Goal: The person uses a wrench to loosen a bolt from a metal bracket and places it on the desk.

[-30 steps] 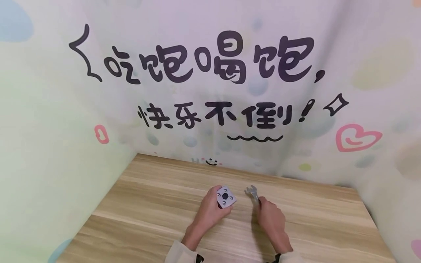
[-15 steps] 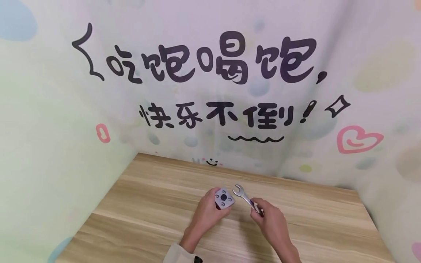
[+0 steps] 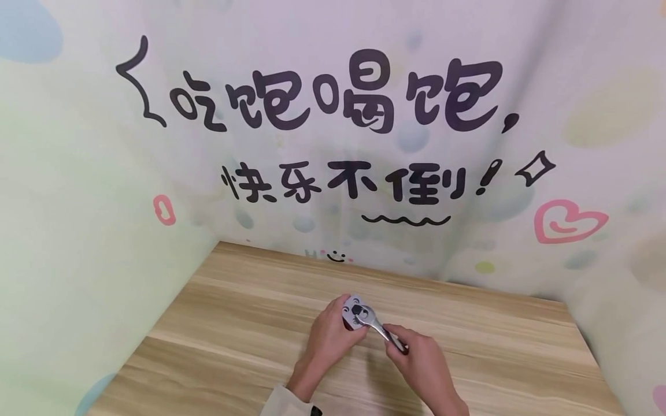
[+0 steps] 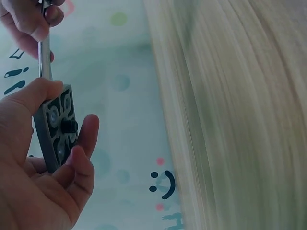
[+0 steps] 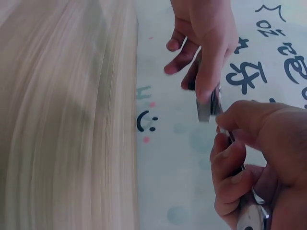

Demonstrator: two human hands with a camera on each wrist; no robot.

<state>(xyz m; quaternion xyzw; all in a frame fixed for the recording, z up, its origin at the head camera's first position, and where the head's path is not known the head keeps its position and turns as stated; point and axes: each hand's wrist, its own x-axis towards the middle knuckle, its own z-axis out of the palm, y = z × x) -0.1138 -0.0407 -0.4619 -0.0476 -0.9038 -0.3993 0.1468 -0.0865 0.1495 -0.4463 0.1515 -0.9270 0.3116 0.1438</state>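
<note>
My left hand [image 3: 329, 338] grips a small grey square block [image 3: 356, 311] just above the wooden table [image 3: 234, 346]. The block [image 4: 58, 127] has round recesses and a dark bolt head at its middle. My right hand [image 3: 422, 363] holds a silver wrench [image 3: 378, 329] by its handle, and the wrench's open end lies over the block's middle. In the left wrist view the wrench [image 4: 45, 55] comes down from the right hand [image 4: 29, 19] to the block's top edge. In the right wrist view the right hand [image 5: 259, 163] curls round the wrench handle [image 5: 242, 196], with the left hand [image 5: 204, 45] above it.
A printed backdrop [image 3: 333, 133] with black characters, a pink heart and a small smiley face [image 3: 335, 256] walls in the table at the back and both sides. Bare wood lies to the left and right of my hands.
My right hand has lifted the wrench off the table and swung it left, bringing its open end onto the block's middle. The left hand has kept hold of the block.
</note>
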